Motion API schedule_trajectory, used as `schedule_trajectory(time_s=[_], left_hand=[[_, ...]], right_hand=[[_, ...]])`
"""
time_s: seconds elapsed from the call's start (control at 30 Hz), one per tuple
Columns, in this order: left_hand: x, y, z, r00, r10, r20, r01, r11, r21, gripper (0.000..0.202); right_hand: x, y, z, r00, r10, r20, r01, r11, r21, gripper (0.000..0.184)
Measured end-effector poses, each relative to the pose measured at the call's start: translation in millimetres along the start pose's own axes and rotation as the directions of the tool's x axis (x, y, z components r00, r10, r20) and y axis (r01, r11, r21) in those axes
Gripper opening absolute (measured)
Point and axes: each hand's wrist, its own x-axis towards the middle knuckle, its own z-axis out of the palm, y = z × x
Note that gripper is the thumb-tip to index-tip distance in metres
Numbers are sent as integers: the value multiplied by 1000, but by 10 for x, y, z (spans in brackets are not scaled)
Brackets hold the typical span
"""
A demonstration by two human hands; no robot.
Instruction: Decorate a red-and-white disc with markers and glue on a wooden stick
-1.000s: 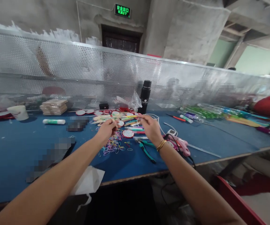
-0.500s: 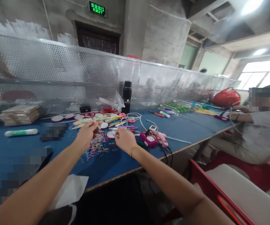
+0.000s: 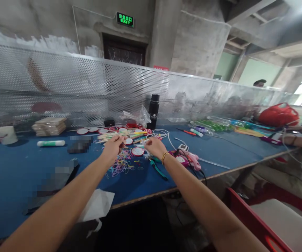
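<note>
My left hand [image 3: 112, 149] is closed in a pinch above a pile of small coloured loops [image 3: 121, 162]. What its fingertips hold is too small to name. My right hand [image 3: 155, 147] is also pinched, with a small whitish piece at its fingertips that I cannot identify. Between the hands lies a white disc with a red rim [image 3: 137, 151]. Teal-handled pliers [image 3: 158, 169] rest just below my right hand. Beyond my left hand are thin wooden sticks [image 3: 105, 137] and more red-rimmed discs [image 3: 83, 131].
A black bottle [image 3: 154, 111] stands by the perforated metal screen [image 3: 74, 80]. A pink glue gun [image 3: 193, 158] and cables lie to the right. At left are a glue stick [image 3: 51, 143], wrapped stack [image 3: 49, 126] and white cup [image 3: 4, 134]. Another person's arm [image 3: 301, 139] is far right.
The view has turned left, so everything appears further right. My right hand has lifted slightly off the red-rimmed disc, and the pliers now show below it. My left hand stays pinched.
</note>
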Motion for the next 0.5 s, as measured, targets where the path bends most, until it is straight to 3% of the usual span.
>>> schedule_trajectory(time_s=[0.13, 0.27, 0.37, 0.5], left_hand=[[0, -3, -16, 1000, -5, -7, 5, 1000, 4, 15], [-17, -8, -2, 1000, -29, -3, 29, 999, 14, 14], [-46, -10, 32, 999, -43, 23, 43, 999, 28, 9], [-83, 3, 72, 989, -148, 21, 148, 989, 16, 12]], right_hand=[[-51, -54, 58, 996, -49, 81, 49, 999, 7, 8], [-69, 96, -16, 993, -117, -14, 118, 988, 97, 20], [-12, 287, -177, 978, -203, -56, 204, 979, 17, 21], [26, 434, -320, 971, -219, 100, 229, 968, -103, 13]])
